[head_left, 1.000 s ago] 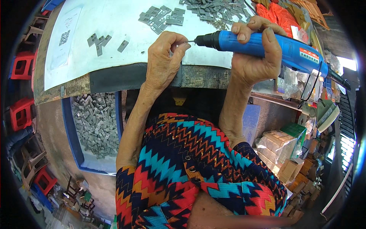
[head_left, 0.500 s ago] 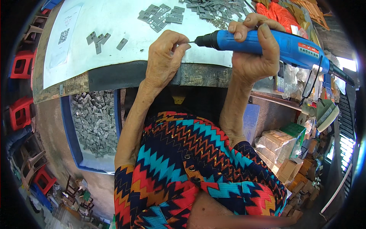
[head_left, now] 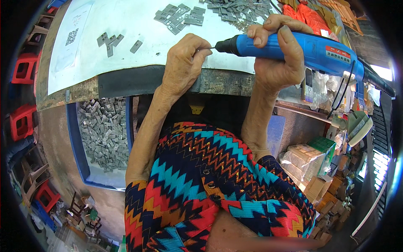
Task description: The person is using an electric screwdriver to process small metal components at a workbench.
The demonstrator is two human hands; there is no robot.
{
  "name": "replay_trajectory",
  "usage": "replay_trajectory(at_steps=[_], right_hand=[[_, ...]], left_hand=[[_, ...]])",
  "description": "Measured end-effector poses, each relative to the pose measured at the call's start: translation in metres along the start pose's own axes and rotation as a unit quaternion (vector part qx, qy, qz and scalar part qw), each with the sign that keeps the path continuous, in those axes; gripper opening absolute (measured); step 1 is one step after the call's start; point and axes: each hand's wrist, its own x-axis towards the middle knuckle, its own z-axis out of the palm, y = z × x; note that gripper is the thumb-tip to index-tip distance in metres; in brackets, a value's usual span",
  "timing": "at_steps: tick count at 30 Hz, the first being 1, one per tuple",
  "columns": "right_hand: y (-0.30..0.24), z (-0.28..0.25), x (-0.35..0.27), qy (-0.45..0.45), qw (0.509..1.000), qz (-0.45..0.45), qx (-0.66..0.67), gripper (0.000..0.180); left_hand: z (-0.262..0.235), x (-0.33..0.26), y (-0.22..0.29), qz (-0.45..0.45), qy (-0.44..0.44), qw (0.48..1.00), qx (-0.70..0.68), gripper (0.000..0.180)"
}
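Both hands have come a tiny bit closer together since the earlier frame, so less of the thin metal bit (head_left: 213,47) shows. At the left near corner of the table (head_left: 224,82), a blue tray (head_left: 77,147) full of gray pieces (head_left: 105,134) sits lower down. On the white sheet (head_left: 134,23), four gray parts (head_left: 110,49) touch, with a lone part (head_left: 136,46) just beside them. White paper shows from there to the left hand (head_left: 184,65), which is up over the near edge. Its thumb and finger are bent together at the bit; I cannot tell what they pinch. Two gray heaps, one small (head_left: 194,19) and one big (head_left: 237,9), lie toward the far edge. Right hand (head_left: 279,59) is wrapped tight around the blue driver (head_left: 315,48). Its black nose points left at the left fingertips, and its back end sticks out past the right hand, above clear bags (head_left: 321,84) by the right edge.
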Motion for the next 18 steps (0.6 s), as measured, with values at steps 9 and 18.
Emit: replay_trajectory(at_steps=[9,18], right_hand=[[-0.002,0.002,-0.001,0.024,1.0,0.011,-0.002,0.018],[-0.003,0.01,-0.003,0.047,0.999,0.004,-0.01,0.018]], left_hand=[[-0.003,0.0,0.002,-0.016,-0.012,1.0,0.004,0.005],[-0.002,0.0,0.005,-0.028,-0.023,0.999,0.003,0.007]])
